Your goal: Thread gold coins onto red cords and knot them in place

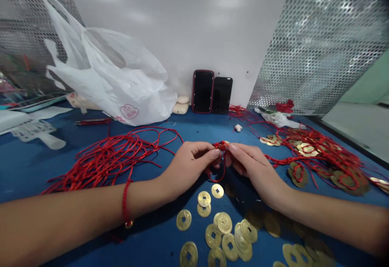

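Between my two hands is a knotted red cord (221, 146), with a loop of it hanging down toward the table. My left hand (194, 159) pinches the cord from the left, thumb against fingers. From the right, my right hand (247, 157) grips the same cord between thumb and forefinger. A bit of something gold shows at the knot, too small to make out. Below the hands lie several loose brass coins (224, 223) with square holes. A heap of loose red cords (112, 159) spreads left of my left hand.
On the right is a pile of coins tied with red cord (322, 153). A white plastic bag (121, 80) stands at the back left, near a red pen (92, 122) and a white comb-like tool (39, 133). Two phones (203, 91) lean against the back panel beside a pale case (181, 107).
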Tool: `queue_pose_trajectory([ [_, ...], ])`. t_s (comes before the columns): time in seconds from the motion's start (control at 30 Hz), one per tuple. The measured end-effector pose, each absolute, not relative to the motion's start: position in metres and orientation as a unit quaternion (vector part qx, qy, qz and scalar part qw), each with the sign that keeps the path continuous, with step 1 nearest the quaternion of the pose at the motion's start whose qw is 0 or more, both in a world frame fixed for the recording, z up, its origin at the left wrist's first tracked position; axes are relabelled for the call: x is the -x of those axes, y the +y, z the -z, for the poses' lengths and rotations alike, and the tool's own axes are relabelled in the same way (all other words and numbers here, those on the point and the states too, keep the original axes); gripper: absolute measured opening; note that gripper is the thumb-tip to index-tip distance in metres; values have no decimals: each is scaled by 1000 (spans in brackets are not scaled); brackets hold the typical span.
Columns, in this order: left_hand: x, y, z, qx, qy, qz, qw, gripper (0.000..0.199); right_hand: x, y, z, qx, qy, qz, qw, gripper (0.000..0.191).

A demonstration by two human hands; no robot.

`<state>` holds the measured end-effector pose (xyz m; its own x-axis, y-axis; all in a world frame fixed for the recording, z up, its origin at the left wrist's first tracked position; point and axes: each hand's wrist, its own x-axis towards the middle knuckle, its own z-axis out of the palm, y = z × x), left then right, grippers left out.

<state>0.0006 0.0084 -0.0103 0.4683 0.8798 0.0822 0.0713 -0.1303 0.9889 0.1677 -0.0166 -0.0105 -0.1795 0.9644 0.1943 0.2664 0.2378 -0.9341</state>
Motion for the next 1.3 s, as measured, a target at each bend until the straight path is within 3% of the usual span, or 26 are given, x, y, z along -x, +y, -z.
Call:
queue_pose_trajectory([
  [0.43,-11,12,9,-598,396,-404,567,28,-162,-8,17,415,-683,-402,447,41],
  [0.73,-29,11,20,-599,515,-457,410,28,-160,-8,19,414,-727,-345,425,24],
  [1.03,-29,-1,20,-617,572,-459,285,27,-148,-10,23,474,-714,-291,425,29],
  [1.3,-23,-15,25,-593,529,-519,315,24,-140,-27,8,540,-664,-279,435,40],
])
